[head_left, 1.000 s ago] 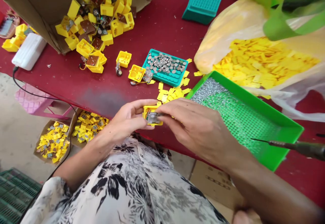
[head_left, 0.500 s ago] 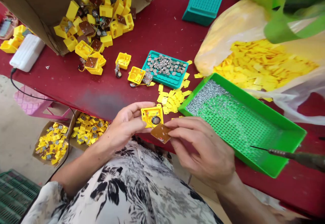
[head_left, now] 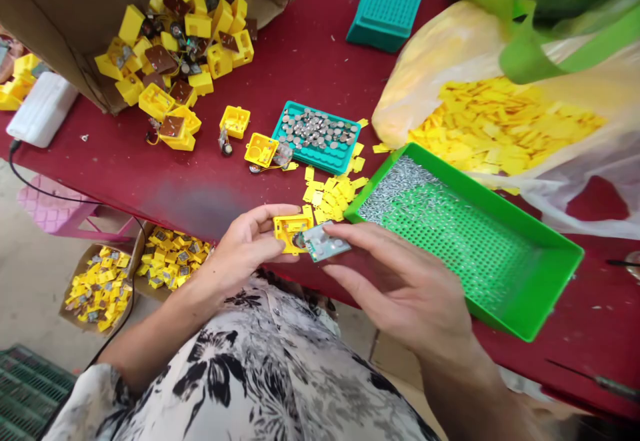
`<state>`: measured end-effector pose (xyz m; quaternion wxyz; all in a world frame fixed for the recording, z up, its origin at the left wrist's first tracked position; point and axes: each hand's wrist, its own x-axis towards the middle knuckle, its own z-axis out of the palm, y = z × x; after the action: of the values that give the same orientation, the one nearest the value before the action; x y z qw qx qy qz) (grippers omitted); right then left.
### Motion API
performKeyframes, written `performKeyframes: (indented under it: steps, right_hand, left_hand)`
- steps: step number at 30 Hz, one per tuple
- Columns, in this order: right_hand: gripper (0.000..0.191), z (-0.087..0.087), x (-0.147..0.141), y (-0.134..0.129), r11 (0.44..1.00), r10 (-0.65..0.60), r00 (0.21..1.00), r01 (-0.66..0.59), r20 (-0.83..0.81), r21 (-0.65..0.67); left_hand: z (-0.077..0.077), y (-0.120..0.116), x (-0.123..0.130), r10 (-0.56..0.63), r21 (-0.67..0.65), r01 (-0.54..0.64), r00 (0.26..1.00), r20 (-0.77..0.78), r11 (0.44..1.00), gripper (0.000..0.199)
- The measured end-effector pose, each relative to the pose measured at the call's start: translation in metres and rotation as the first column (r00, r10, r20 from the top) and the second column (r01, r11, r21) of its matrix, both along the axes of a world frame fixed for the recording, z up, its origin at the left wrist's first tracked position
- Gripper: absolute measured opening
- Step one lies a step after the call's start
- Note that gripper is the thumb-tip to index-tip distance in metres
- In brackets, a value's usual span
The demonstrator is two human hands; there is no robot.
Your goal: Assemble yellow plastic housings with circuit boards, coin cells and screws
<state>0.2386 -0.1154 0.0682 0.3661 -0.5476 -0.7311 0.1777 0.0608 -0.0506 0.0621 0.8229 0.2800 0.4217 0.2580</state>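
Observation:
My left hand (head_left: 250, 244) holds a small open yellow plastic case (head_left: 286, 228) between thumb and fingers, low in front of my shirt. Part of a round dark speaker shows inside it. Over the case's right side lies a circuit board (head_left: 327, 244), its grey-green face with components turned up. My right hand (head_left: 400, 281) has the board at its right end, index fingertip on the upper edge and thumb just below. Beyond the hands are loose flat yellow pieces (head_left: 327, 198) and a teal tray (head_left: 316, 161) of coin cells.
A green tray (head_left: 545, 294) of small screws stands to the right, near a thin-shafted screwdriver (head_left: 607, 382). Behind it sits a plastic bag (head_left: 400, 94) of yellow pieces. A cardboard box (head_left: 55, 34) spills yellow cases at back left. Boxes of cases (head_left: 97, 288) stand below.
The circuit board has been turned from its brown side to its component side and now overlaps the case. My right fingers have spread. The screwdriver shifted lower right; the view moved slightly.

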Motion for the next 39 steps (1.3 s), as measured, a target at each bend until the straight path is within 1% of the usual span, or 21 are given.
performKeyframes:
  steps: [3,5,7,9,10,13,15,18,21,23,25,26,27,28,30,32,33,34,37,39]
  right_hand:
    - [0.031,-0.001,0.002,0.001,0.997,-0.028,0.993,0.02,0.118,0.07]
    - [0.028,-0.001,0.002,0.003,0.99,-0.071,0.983,0.048,0.17,0.136]
    - [0.022,0.0,0.0,0.004,0.979,-0.117,0.976,0.082,0.184,0.185]
    - [0.019,0.001,-0.002,0.006,0.975,-0.148,0.977,0.117,0.156,0.191]
    - [0.021,0.001,-0.003,0.006,0.975,-0.163,0.978,0.139,0.127,0.175]
    - [0.031,0.001,-0.007,0.007,0.979,-0.194,0.981,0.192,0.024,0.07]
    - [0.027,0.001,-0.008,0.009,0.981,-0.192,0.98,0.193,-0.048,0.011]
    - [0.015,0.002,-0.005,0.015,0.989,-0.143,0.978,0.134,-0.153,-0.065]
    - [0.014,0.004,0.002,0.02,0.975,-0.098,0.962,0.043,-0.254,-0.216]
    - [0.017,0.005,0.007,0.023,0.946,-0.059,0.945,-0.05,-0.321,-0.322]
    - [0.025,0.003,0.01,0.024,0.922,-0.02,0.934,-0.122,-0.358,-0.368]
    - [0.028,0.002,0.01,0.024,0.926,-0.014,0.937,-0.12,-0.348,-0.359]
    - [0.03,0.0,0.01,0.024,0.941,-0.019,0.95,-0.089,-0.312,-0.327]
    - [0.029,-0.001,0.008,0.024,0.962,-0.028,0.967,-0.043,-0.253,-0.269]
    - [0.021,-0.002,0.003,0.026,0.994,-0.045,0.993,0.034,-0.109,-0.103]
    - [0.015,-0.002,-0.003,0.028,0.998,-0.053,0.999,0.053,-0.001,0.04]
    - [0.014,-0.002,-0.006,0.028,0.995,-0.061,0.998,0.059,0.022,0.08]
    - [0.013,-0.001,-0.009,0.029,0.993,-0.074,0.997,0.071,0.025,0.094]
    - [0.013,0.001,-0.017,0.026,0.988,-0.132,0.991,0.132,-0.014,0.084]
    - [0.015,0.001,-0.021,0.022,0.99,-0.11,0.994,0.111,-0.012,0.092]
  left_hand:
    - [-0.004,0.003,0.0,0.006,-0.019,-0.006,1.0,0.013,1.0,0.043]
    - [-0.004,0.004,0.0,0.006,-0.014,-0.006,1.0,0.009,1.0,0.043]
    - [-0.004,0.003,-0.001,0.013,-0.003,-0.013,1.0,-0.003,1.0,0.042]
    - [-0.002,0.003,-0.001,0.021,0.014,-0.021,0.999,-0.035,1.0,0.041]
    - [-0.001,0.003,-0.001,0.025,0.029,-0.023,0.998,-0.056,0.999,0.04]
    - [0.002,0.002,-0.002,0.027,0.07,-0.02,0.993,-0.113,0.997,0.038]
    - [0.003,0.003,-0.003,0.012,0.065,-0.003,0.991,-0.137,0.998,0.037]
    - [0.003,0.003,-0.003,-0.038,0.021,0.042,0.988,-0.152,0.999,0.04]
    - [-0.002,0.004,-0.003,-0.056,-0.014,0.055,0.99,-0.128,0.998,0.042]
    - [-0.006,0.004,-0.004,-0.05,-0.025,0.048,0.994,-0.1,0.999,0.043]
    - [-0.011,0.005,-0.006,-0.045,-0.027,0.043,0.996,-0.075,0.999,0.044]
    - [-0.012,0.005,-0.007,-0.044,-0.03,0.042,0.997,-0.065,0.999,0.044]
    - [-0.014,0.006,-0.007,-0.041,-0.034,0.039,0.997,-0.058,0.999,0.044]
    - [-0.015,0.006,-0.008,-0.038,-0.04,0.036,0.998,-0.053,0.999,0.044]
    - [-0.016,0.008,-0.008,-0.029,-0.05,0.027,0.999,-0.044,0.998,0.043]
    - [-0.017,0.008,-0.008,-0.025,-0.05,0.023,0.999,-0.035,0.999,0.042]
    - [-0.017,0.008,-0.008,-0.025,-0.047,0.024,0.999,-0.03,0.999,0.041]
    - [-0.017,0.008,-0.008,-0.027,-0.045,0.025,0.999,-0.027,0.999,0.041]
    - [-0.019,0.007,-0.009,-0.01,-0.054,0.009,1.0,-0.017,0.999,0.042]
    - [-0.019,0.007,-0.01,0.015,-0.081,-0.014,1.0,0.01,0.997,0.039]
